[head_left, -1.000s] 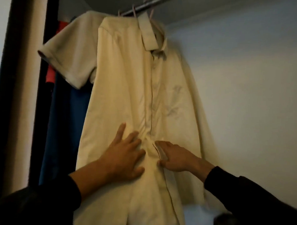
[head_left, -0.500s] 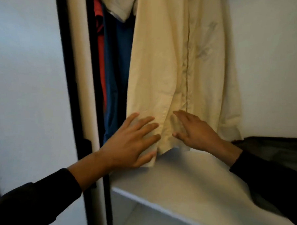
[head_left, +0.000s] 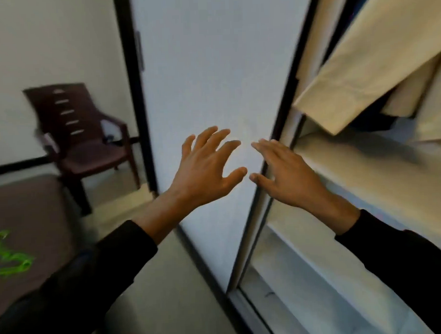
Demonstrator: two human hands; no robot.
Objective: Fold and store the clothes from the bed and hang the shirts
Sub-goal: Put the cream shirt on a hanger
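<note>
Head view shows both hands raised in front of the wardrobe door point(head_left: 210, 74), holding nothing. Left hand point(head_left: 207, 172) has its fingers spread and loosely bent; right hand point(head_left: 288, 174) is flat with fingers straight, lying across the dark door edge point(head_left: 283, 118). Whether either hand touches the door panel cannot be told. Cream shirt point(head_left: 371, 59) hangs inside the wardrobe at upper right, its hem above the white shelf point(head_left: 354, 186) and well apart from both hands; the hanger and rail are out of view. A darker garment shows just behind the hem. On the bed point(head_left: 27, 213) at lower left lies a green hanger point(head_left: 8, 257), with a brown chair point(head_left: 86, 137) standing beyond it. No other clothes are visible on the part of the bed in view. Risks, as judged: should the door be slid shut from this position, the shirt hem sits close to the door track and could be caught or creased between door and frame. The right hand's fingers rest across the door edge and could be pinched by the same movement. The view is blurred, so exact clearances cannot be confirmed.
</note>
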